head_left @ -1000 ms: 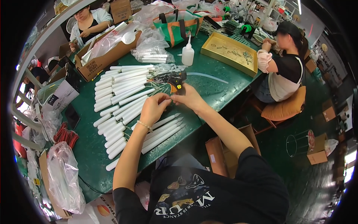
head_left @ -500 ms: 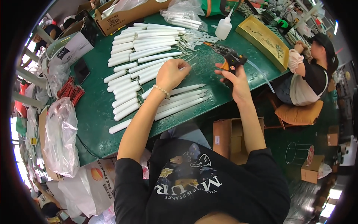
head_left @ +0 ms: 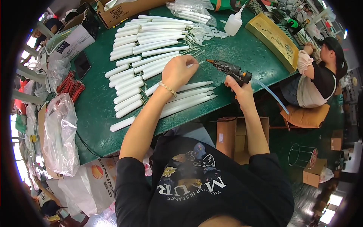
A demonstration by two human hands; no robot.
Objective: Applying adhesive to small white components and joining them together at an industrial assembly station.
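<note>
My right hand [head_left: 240, 90] is wrapped round the grip of a black and orange hot glue gun [head_left: 231, 71]. From its back end sticks a long translucent glue stick [head_left: 271, 95]. The gun's nozzle points left, a short way from my left fingertips. My left hand [head_left: 180, 70] is closed in a pinch over the white candle-shaped sticks; what the fingers hold is too small to make out. Under that wrist lie several white sticks with pointed flame-like tips [head_left: 193, 92]. Further left are rows of blunt white sticks [head_left: 130, 84] with thin wires at their ends.
Small clear flame-shaped tips [head_left: 212, 33] lie behind my hands, with a white squeeze bottle [head_left: 233, 25] and a shallow yellow tray [head_left: 252, 27]. Red wires [head_left: 71, 90] and a plastic bag [head_left: 60, 136] are at left. A co-worker [head_left: 315, 73] sits at right.
The glue gun has come down and levelled, its nozzle now near my left fingertips. My right fingers have closed round its grip. My left hand has moved slightly right.
</note>
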